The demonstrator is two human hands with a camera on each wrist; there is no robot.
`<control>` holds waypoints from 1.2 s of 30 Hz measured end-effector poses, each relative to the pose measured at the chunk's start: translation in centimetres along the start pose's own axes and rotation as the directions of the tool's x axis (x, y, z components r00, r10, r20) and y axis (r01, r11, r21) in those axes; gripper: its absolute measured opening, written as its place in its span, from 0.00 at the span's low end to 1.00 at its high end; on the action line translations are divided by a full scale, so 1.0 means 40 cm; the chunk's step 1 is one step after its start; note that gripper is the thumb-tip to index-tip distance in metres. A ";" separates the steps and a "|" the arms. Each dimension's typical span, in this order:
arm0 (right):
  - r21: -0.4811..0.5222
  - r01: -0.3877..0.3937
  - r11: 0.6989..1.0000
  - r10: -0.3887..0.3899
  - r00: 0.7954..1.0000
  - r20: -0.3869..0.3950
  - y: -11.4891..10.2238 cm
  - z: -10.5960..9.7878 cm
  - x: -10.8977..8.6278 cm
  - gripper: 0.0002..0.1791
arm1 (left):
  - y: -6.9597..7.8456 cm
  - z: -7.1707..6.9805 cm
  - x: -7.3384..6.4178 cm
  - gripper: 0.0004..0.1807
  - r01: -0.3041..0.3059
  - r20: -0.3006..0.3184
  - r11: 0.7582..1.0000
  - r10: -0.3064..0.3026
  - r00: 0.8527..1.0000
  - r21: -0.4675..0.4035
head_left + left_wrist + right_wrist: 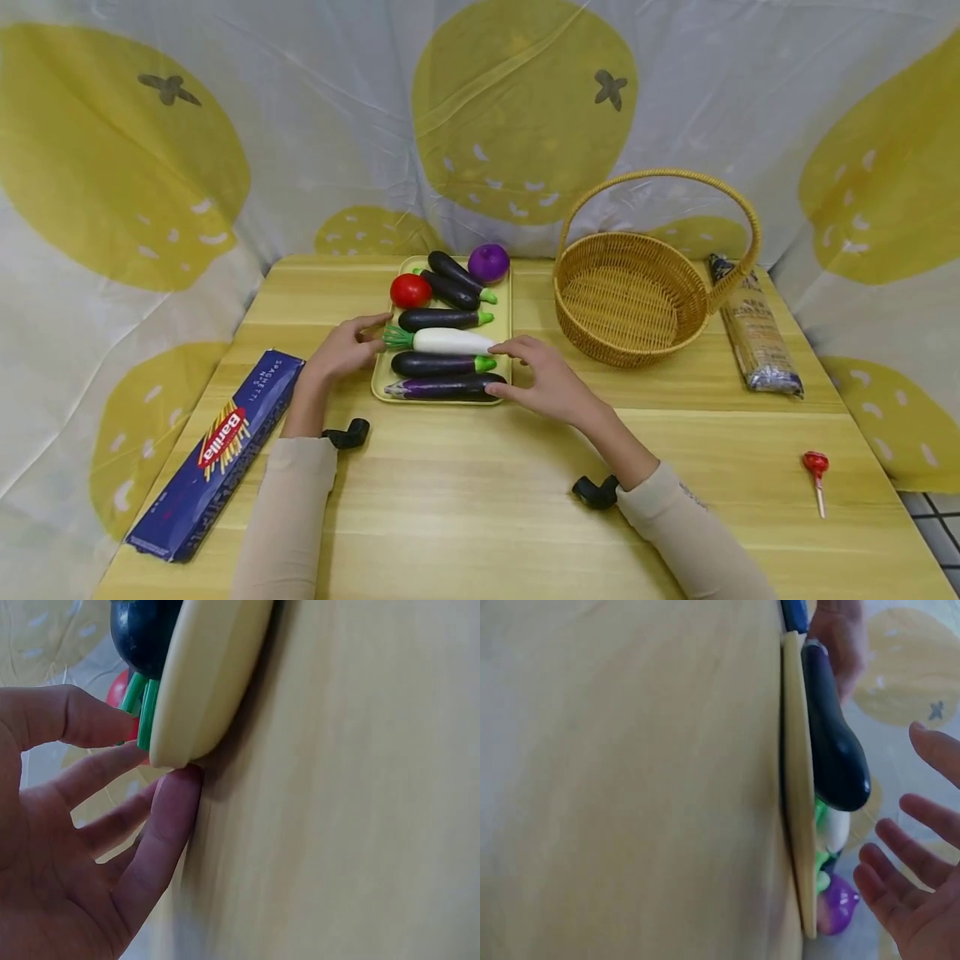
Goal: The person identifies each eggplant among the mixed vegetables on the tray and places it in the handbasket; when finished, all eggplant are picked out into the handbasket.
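A cream tray [504, 317] holds several toy vegetables. Across its middle lies a white radish [453, 341] with green leaf stalks, between dark eggplants [442, 319] on either side. A purple-tipped eggplant [450, 387] lies along the front rim. My left hand [347, 348] is at the tray's left edge, with fingers loosely extended; in the left wrist view a fingertip touches the rim, and the thumb is beside the green stalks [148, 712]. Over the right edge, my right hand [546, 382] spreads its fingers close to the radish tip and front eggplant. The right wrist view shows nothing in its grasp.
A tomato [410, 291] and a purple onion-like vegetable [489, 263] occupy the tray's back. To the right stand a wicker basket [570, 325], a noodle packet [761, 333] and a red lollipop [816, 465]. A blue spaghetti box [217, 458] lies at left.
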State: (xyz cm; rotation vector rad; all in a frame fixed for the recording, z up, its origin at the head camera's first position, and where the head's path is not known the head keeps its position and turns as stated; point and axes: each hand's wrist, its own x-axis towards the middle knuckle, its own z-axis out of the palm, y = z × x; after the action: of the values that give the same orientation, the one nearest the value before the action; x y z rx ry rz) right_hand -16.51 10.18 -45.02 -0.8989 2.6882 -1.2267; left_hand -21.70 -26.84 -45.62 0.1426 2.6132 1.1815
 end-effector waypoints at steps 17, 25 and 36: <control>-0.037 0.034 0.999 -0.029 0.992 0.122 -0.012 0.058 0.015 0.26 | -0.036 0.008 0.008 0.37 0.008 0.021 0.995 -0.006 1.000 -0.104; -0.072 0.022 0.997 -0.013 0.992 0.122 -0.013 0.067 0.019 0.25 | -0.033 0.009 0.000 0.38 0.030 0.018 0.991 -0.028 0.999 -0.130; -0.044 0.008 0.999 -0.004 0.994 0.109 -0.011 0.054 0.016 0.23 | -0.043 0.008 0.012 0.38 0.069 0.020 0.986 -0.066 0.998 -0.150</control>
State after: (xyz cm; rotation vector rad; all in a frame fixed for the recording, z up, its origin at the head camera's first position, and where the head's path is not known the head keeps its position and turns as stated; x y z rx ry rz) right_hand -16.24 8.14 -46.07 -0.9510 2.6389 -1.0888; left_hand -22.03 -27.65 -47.22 0.0329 2.4829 1.3427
